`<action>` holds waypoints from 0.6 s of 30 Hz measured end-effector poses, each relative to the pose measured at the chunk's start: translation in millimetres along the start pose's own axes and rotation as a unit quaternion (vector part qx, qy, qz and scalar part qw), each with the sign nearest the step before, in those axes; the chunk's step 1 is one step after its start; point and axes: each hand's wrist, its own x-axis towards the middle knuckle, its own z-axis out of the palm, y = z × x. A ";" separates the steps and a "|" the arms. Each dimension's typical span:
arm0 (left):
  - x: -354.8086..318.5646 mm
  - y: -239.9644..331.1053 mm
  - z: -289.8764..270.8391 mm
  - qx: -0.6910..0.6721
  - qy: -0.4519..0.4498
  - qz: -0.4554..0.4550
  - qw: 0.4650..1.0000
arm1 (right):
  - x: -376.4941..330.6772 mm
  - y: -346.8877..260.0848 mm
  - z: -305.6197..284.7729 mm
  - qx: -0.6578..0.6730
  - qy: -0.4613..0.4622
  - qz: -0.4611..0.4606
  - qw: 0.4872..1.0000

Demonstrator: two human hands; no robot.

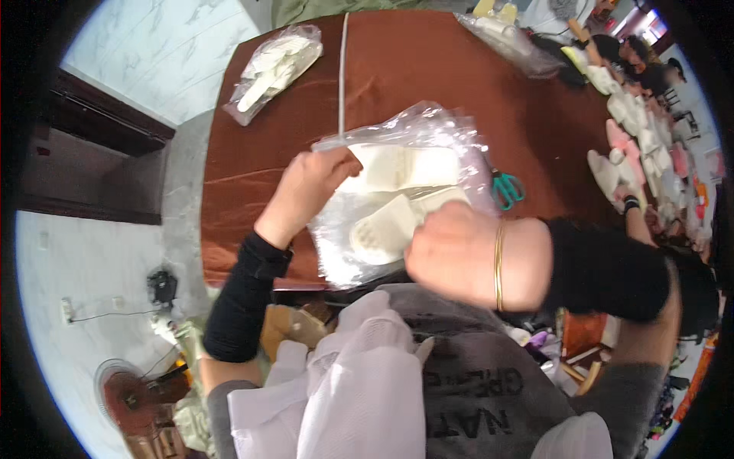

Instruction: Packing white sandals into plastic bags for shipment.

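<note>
Two flat cream pieces with rounded ends, one the upper piece [397, 167] and one the lower piece [386, 228], lie on clear plastic bags [436, 122] at the near side of the table. I cannot tell their exact kind. My left hand [310, 187] is closed at the left end of the upper piece, fingertips curled down over its edge; what they pinch is hidden. Bent into a fist, my right hand [451, 245] covers the right end of the lower piece and is slightly blurred. Whatever it grips does not show.
Green-handled scissors [506, 190] lie right of the bags on the brown tabletop [267, 168]. A bag of cream pieces [277, 70] rests far left. Soft white pieces [367, 375] lie on my lap. At right, another person's hand [631, 200] is beside white and pink pieces [627, 115].
</note>
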 end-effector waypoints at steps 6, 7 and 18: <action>-44.3 -47.4 37.3 -0.168 -0.004 -0.142 0.976 | 13.6 -58.4 -47.2 0.089 0.295 -0.029 0.951; -60.7 -58.6 32.9 -0.178 0.009 -0.165 0.970 | 42.0 -72.4 -58.3 0.095 0.302 -0.047 0.947; -104.2 -83.3 68.4 -0.266 0.041 -0.239 0.933 | -89.2 -26.0 18.3 0.055 0.199 -0.006 0.979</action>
